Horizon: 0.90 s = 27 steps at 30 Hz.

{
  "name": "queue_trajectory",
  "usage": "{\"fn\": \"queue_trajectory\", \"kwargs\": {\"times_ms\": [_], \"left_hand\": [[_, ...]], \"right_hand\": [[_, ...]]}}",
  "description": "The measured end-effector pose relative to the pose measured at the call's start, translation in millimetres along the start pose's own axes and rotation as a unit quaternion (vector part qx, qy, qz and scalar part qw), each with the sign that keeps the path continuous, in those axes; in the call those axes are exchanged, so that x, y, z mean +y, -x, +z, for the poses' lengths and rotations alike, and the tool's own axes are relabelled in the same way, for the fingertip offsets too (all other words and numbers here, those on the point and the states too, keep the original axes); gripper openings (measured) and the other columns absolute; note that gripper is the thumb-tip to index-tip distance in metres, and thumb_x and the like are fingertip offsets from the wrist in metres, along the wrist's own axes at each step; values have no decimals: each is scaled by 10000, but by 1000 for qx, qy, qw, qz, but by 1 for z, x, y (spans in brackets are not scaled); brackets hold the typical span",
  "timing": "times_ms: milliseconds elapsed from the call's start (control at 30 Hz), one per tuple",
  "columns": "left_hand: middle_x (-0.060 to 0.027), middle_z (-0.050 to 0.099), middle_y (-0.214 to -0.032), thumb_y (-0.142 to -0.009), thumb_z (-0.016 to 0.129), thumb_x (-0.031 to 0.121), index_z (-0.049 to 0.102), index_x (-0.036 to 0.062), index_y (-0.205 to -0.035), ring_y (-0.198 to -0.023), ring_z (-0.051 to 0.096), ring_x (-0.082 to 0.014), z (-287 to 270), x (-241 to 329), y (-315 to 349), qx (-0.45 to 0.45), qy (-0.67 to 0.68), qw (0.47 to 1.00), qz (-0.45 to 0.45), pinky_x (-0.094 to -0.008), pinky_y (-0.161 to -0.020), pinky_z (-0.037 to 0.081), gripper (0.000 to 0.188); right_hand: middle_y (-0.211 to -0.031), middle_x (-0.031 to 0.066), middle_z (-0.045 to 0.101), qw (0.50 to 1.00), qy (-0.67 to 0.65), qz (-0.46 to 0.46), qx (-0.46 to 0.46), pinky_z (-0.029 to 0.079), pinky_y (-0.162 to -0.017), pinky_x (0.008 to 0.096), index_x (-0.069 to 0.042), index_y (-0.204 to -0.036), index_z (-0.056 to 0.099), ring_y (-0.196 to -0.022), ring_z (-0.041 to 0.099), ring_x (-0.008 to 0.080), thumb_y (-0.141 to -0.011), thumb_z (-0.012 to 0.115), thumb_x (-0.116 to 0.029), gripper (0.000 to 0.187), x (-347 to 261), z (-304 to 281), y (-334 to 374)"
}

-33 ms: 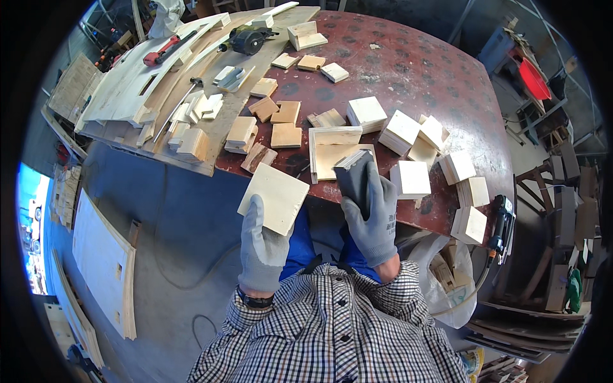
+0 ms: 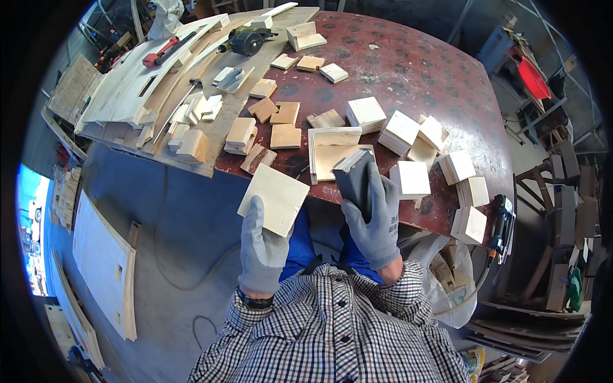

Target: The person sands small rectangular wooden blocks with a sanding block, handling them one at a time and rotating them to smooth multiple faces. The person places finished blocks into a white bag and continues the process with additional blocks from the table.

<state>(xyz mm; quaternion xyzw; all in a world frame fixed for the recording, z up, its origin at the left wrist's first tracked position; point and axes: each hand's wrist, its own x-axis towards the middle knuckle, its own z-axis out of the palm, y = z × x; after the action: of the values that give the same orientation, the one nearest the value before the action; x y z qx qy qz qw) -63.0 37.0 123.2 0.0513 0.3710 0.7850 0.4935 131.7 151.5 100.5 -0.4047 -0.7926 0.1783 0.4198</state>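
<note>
My left hand (image 2: 264, 246), in a grey work glove, grips a square pale wooden block (image 2: 274, 199) by its lower edge, flat face up. A dark grey sanding block (image 2: 355, 185) with a layered pale end is held in my gloved right hand (image 2: 375, 220), its fingers wrapped round the far side. The two pieces are apart. Just beyond the sanding block, an L-shaped wooden corner piece (image 2: 329, 150) lies on the dark red table (image 2: 408, 70), partly hidden by it. A white-faced wooden block (image 2: 410, 179) sits to the right of my right hand.
Several small wood offcuts (image 2: 286, 135) lie left of the corner piece, more blocks (image 2: 457, 167) to the right. A black air tool (image 2: 503, 223) with a hose hangs at the table's right edge. Far left are long boards (image 2: 128, 96), a red tool (image 2: 161, 52) and a black power tool (image 2: 246, 41).
</note>
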Motion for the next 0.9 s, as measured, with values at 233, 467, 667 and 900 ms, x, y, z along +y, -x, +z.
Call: {"fn": "queue_trajectory", "kwargs": {"times_ms": [233,467,667,900], "left_hand": [[-161,612,-1468,-1130,531,485,490,77,-1524,-1363,616,-287,-10,-14,-11,-72,40,994,-67,-457,-1135,536,569],[-115,603,-1461,-1132,513,521,483,105,-1523,-1311,616,-255,10,1,-6,-38,48,996,-68,-414,-1022,531,573],[-117,588,-1472,-1130,477,574,472,123,-1553,-1317,600,-242,2,-5,-6,-65,31,993,-92,-413,-1029,532,619],[-155,622,-1468,-1111,504,581,515,70,-1510,-1334,629,-322,-12,-8,-10,-139,-265,954,34,-497,-1112,552,649]], "right_hand": [[-1446,215,551,991,41,-119,-46,433,-1042,527,-256,-1535,599,-1246,565,390,-868,817,-384,713,-69,2,11],[-1409,247,541,999,29,-4,-31,419,-1034,531,-83,-1595,490,-1222,545,415,-896,796,-338,804,-31,4,-1],[-1419,233,540,992,18,-123,-37,429,-1042,518,-127,-1558,551,-1226,556,410,-880,809,-355,761,-54,-10,-9],[-1453,213,546,983,8,-169,-75,433,-1079,542,-232,-1491,620,-1278,564,400,-930,749,-411,603,-51,5,18]]}}
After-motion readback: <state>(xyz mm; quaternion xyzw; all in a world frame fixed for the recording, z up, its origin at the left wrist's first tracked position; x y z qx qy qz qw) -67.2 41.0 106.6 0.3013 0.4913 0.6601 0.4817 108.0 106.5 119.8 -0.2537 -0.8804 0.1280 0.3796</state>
